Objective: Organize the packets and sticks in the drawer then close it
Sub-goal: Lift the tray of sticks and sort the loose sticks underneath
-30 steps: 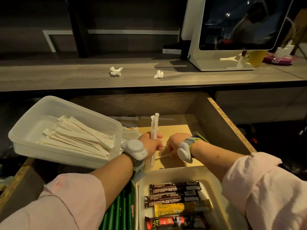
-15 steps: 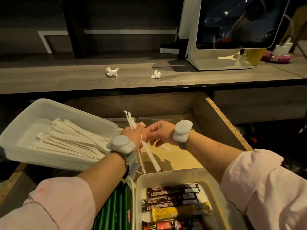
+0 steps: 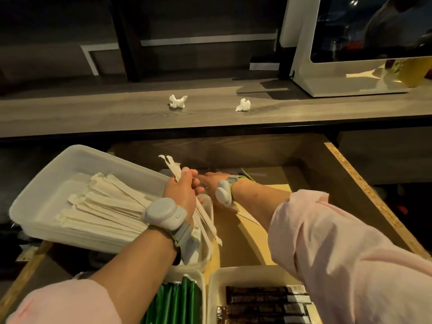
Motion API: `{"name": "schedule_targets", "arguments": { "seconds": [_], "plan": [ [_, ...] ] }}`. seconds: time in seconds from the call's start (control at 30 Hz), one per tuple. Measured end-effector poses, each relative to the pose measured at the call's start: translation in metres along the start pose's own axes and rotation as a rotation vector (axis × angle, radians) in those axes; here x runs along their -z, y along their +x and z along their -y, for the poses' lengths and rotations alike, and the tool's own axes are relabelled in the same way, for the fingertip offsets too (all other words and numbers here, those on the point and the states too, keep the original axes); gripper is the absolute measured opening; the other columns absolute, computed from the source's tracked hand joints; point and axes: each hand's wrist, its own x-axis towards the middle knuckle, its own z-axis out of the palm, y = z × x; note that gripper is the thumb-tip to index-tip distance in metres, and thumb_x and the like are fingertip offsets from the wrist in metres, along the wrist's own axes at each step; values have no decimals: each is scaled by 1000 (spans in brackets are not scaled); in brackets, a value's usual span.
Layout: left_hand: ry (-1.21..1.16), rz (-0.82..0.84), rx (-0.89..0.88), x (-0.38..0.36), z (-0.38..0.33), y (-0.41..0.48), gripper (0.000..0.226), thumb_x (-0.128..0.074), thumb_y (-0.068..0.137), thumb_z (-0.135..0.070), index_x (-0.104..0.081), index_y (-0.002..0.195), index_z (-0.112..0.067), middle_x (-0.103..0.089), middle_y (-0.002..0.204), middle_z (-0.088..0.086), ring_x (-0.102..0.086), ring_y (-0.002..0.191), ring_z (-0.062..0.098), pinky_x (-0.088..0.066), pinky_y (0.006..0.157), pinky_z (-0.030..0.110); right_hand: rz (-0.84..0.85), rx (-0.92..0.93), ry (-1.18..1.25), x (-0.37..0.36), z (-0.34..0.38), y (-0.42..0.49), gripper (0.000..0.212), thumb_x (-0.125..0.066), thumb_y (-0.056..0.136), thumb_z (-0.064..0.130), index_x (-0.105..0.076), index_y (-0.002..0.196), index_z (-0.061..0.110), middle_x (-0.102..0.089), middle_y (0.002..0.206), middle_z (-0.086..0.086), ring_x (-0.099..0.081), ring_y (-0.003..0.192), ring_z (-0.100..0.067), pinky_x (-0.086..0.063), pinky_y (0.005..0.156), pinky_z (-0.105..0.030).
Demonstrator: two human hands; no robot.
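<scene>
the left hand (image 3: 181, 190) squeezes a bunch of sticks (image 3: 205, 220), pointing up and away. the right hand (image 3: 214, 181) reaches further back in the drawer (image 3: 364, 190); its fingers are hidden.

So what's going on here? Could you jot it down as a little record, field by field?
setting: open wooden drawer below a counter
left hand: closed on a bunch of white paper sticks
right hand: reaching toward the drawer's back; grip unclear
large white tray: filled with more white sticks
small tray, near left: green sticks
small tray, near right: dark brown packets
counter clutter: two crumpled paper bits
drawer state: open, not yet closed
</scene>
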Motion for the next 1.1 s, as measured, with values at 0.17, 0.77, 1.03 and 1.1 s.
{"name": "schedule_targets", "arguments": {
  "seconds": [0.17,0.77,1.03,1.1],
  "plan": [
    [-21,-26,30,6,2,9,31,-38,99,-35,-59,80,-22,-53,71,1,-54,68,16,-49,68,35,31,39,37,8,11,18,32,-49,96,20,-53,128,22,-60,123,-7,-57,111,-23,-40,86,-27],
    [-112,30,102,-4,3,3,25,-41,99,-29,-54,78,-22,-49,67,-2,-48,55,12,-40,39,15,-39,-255,7,-21,-69,-111,32,-62,81,50,-68,107,31,-68,106,3,-66,91,-23,-57,77,-33],
    [-103,117,136,-10,4,-10,27,-38,100,-28,-53,79,-21,-49,66,-2,-47,55,12,-40,45,21,40,-434,24,-5,-64,-107,72,-70,77,42,-35,140,31,-49,134,-4,-56,116,-30,-50,92,-40],
    [-109,126,135,-9,5,-13,27,-39,100,-27,-54,79,-20,-49,65,-1,-48,56,13,-39,49,24,80,-453,-80,-13,-61,-97,68,-72,74,41,-43,134,26,-51,127,-6,-57,112,-31,-49,93,-45]
  ]
}}
